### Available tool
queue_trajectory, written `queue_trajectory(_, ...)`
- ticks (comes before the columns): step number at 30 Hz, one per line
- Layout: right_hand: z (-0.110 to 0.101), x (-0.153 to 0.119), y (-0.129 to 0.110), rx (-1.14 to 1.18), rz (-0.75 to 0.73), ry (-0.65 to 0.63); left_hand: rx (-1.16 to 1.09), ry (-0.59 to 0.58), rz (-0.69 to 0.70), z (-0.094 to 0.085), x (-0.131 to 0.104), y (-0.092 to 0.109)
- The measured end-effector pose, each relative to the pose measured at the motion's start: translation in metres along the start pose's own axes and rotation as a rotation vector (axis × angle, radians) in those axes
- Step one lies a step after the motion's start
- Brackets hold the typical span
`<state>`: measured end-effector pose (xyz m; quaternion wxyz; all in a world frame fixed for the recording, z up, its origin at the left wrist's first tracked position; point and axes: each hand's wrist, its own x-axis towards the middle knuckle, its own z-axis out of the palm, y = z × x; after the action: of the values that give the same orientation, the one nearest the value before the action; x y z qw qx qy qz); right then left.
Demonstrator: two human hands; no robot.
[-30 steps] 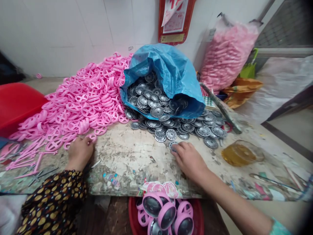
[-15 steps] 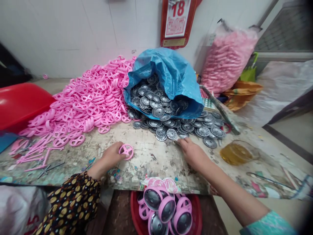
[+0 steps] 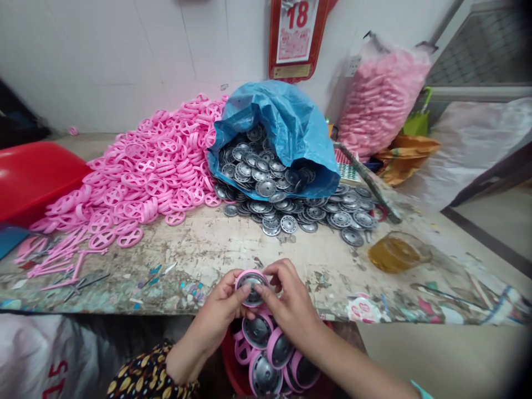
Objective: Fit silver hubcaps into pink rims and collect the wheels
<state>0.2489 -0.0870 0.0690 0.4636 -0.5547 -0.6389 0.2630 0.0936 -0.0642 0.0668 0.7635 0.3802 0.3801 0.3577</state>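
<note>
Over the front edge of the table, both my hands are closed on one toy wheel [image 3: 251, 280], a pink ring with a grey disc set in it. My left hand [image 3: 210, 321] grips its left side, thumb on the disc. Fingers of my right hand [image 3: 293, 310] hold the right side, and that thumb also presses on the disc's face. Just below, a red basket [image 3: 233, 374] holds several pink wheels with grey discs [image 3: 266, 378], partly hidden by my hands. A heap of pink spoked rings [image 3: 166, 160] lies at the back left. Grey discs [image 3: 270, 188] spill from a blue bag [image 3: 286, 119].
Left of the pink heap stands a red scoop-like tray [image 3: 37, 172], with pink sticks [image 3: 62, 255] before it. A clear cup of amber liquid [image 3: 393, 252] and a metal bar [image 3: 368, 183] are at the right. Round paper labels [image 3: 363, 309] lie near the front edge.
My left hand brought a pink ring right and toward me. My right hand came back from the grey discs. Ring and disc are now together between both hands above the basket.
</note>
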Motion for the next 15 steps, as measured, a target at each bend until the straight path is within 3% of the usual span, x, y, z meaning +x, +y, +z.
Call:
queue_trajectory(6, -0.018, -0.002, -0.018, 0.123, 0.093, -0.278, 0.010, -0.061, 0.013, 0.002, -0.006, -0.005)
queue_trajectory(12, -0.008, -0.017, -0.005, 0.288, 0.242, -0.178, 0.094, 0.013, 0.002, 0.009, -0.008, -0.021)
queue_trajectory(15, -0.007, -0.023, 0.006, 0.318, 0.304, -0.267, 0.188, -0.068, -0.113, 0.004, -0.011, -0.021)
